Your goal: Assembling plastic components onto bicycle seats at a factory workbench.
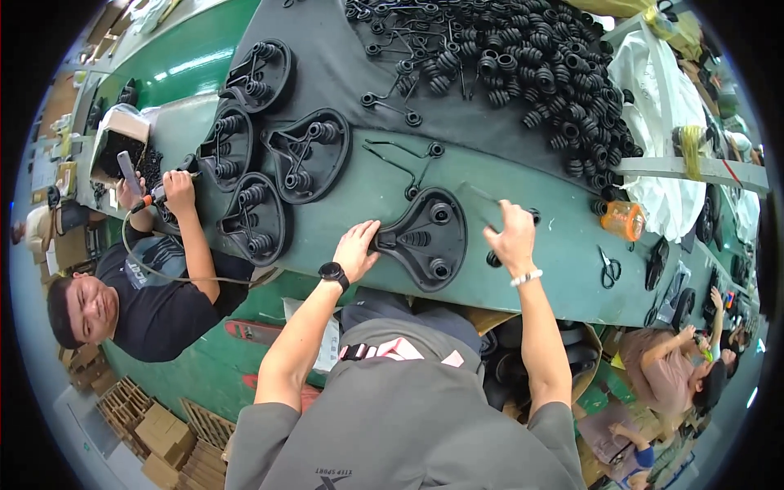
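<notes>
An upturned black bicycle saddle (426, 242) lies on the green worktable in front of me, its narrow nose pointing left. My left hand (358, 250) rests against that nose, fingers stretched along its edge. Just right of the saddle, my right hand (513, 235) is closed on a bent wire saddle rail (482, 200), which motion smears. Dark spring ends show beside that hand. Beyond the saddle lies another wire rail (416, 167) with black coil springs on its ends.
Several upturned saddles with rails (306, 155) sit to the left. A large heap of black springs (539, 73) covers the far side. Scissors (609, 268) and an orange jar (623, 220) are at right. A co-worker (163, 278) at left handles a power tool.
</notes>
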Motion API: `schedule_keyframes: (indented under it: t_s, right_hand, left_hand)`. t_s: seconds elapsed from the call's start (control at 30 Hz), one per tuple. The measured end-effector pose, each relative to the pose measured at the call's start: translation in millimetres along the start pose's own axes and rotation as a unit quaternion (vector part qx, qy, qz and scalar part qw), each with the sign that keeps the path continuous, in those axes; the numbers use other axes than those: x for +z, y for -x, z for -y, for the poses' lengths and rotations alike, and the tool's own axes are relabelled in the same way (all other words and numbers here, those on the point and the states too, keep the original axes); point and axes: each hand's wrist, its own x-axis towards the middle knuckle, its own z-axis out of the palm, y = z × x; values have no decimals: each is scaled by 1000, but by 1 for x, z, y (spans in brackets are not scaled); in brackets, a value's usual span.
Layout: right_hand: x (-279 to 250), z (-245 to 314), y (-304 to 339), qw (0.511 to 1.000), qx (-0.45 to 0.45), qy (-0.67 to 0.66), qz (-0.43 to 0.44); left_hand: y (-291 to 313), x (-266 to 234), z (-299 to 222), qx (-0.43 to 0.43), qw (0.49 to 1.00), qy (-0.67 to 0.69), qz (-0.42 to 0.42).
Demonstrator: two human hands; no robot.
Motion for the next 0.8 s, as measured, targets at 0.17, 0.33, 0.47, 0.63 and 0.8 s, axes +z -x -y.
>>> schedule_keyframes:
  t_s: [0.17, 0.33, 0.47, 0.63, 0.8]
  right_hand:
    - [11, 98, 30, 960, -226, -8, 164]
    - [63, 126, 28, 954, -273, 20, 120]
    - [76, 132, 26, 942, -310, 10, 125]
    - [49, 144, 25, 947, -276, 11, 162]
    - [10, 104, 87, 980, 13, -164, 112]
  left_hand:
    - [-3, -9, -4, -15, 1000, 22, 15]
    - [-4, -9, -3, -13, 999, 37, -9]
    - [-4, -11, -7, -21, 999, 40, -4]
    - [-6, -4, 2, 4, 999, 20, 25]
    - [-37, -24, -50, 28, 990, 122, -58]
